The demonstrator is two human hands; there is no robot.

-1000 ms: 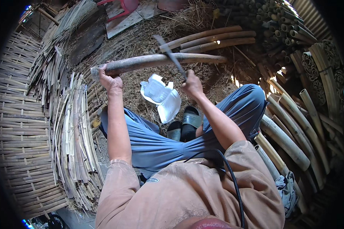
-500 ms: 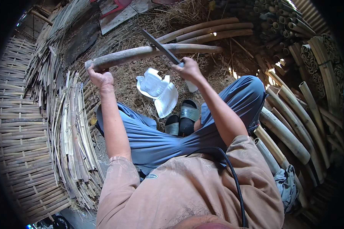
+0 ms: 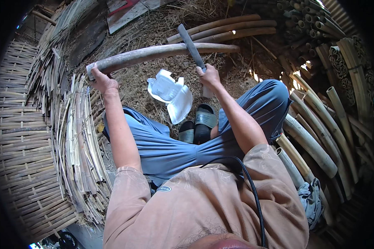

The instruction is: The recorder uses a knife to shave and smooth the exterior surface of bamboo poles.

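My left hand (image 3: 105,83) is closed around the left end of a long bamboo pole (image 3: 143,56), which runs crosswise in front of me. In my right hand (image 3: 209,76) is the handle of a machete (image 3: 190,46) with a long, dark blade. The blade lies across the pole's right half and points away from me; whether its edge touches the bamboo I cannot tell. Between my arms, on the straw-strewn ground, sits an opened white foam food box (image 3: 170,93). Closer to my body are my feet in dark sandals (image 3: 205,119).
Several cut bamboo poles (image 3: 236,32) lie beyond the held one. More poles (image 3: 311,143) are stacked at my right. Bundles of split bamboo strips (image 3: 81,141) and a woven bamboo panel (image 3: 23,153) are at my left. A black cable (image 3: 253,186) hangs over my shirt.
The bamboo pole and my left hand have shifted slightly left. The machete has swung to a more upright angle, its tip moving right along the pole.
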